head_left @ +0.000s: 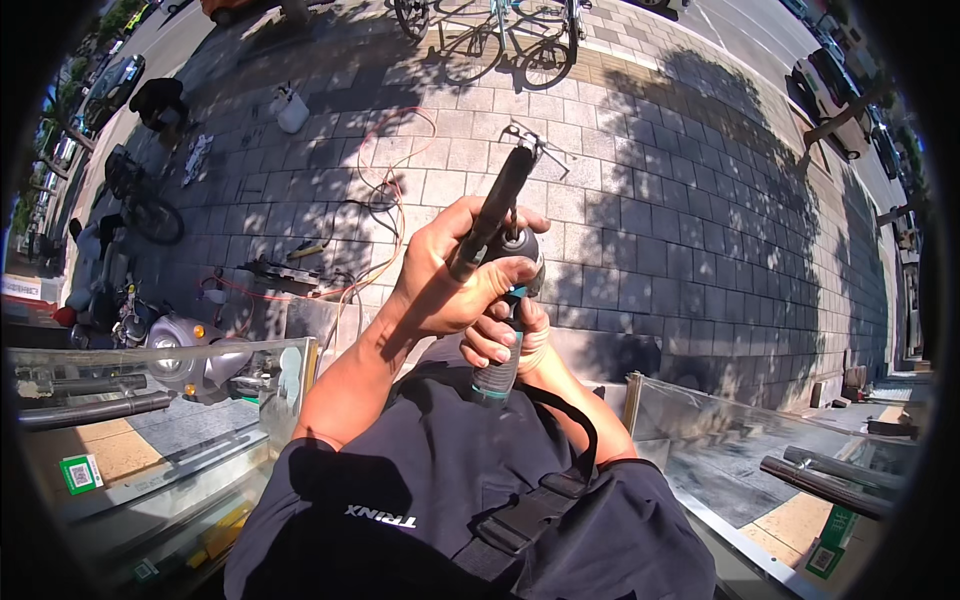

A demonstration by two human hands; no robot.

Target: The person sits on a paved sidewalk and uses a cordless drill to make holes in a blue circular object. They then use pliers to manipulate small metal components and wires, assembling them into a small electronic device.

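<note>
Evidently, both hands are engaged at the time of my remote inspection. I find the left hand [440, 265] curled around a dark cylindrical bar with a metal fitting at its upper end [492, 215], its thumb lying over the head of a black-and-teal power drill with a ribbed pistol handle [498, 368]. The right hand [537, 345] is wrapped around that handle below the head. I record bar and drill in front of the person's dark top [440, 440], the bar tilted upward and away, above grey stone paving [690, 220]. Whether the drill bit touches the bar I cannot tell.

Handling, in my assessment: the drill should be the heavier item, rigid, its weight toward the head, best taken by the ribbed handle, with the fingers clear of the chuck. The bar I judge stiff, not fragile, possibly slippery if its surface is smooth; I would take hold around its shaft, away from the bit. An orange cable or hose [402, 225] lies looped on the paving beyond the hands
</note>
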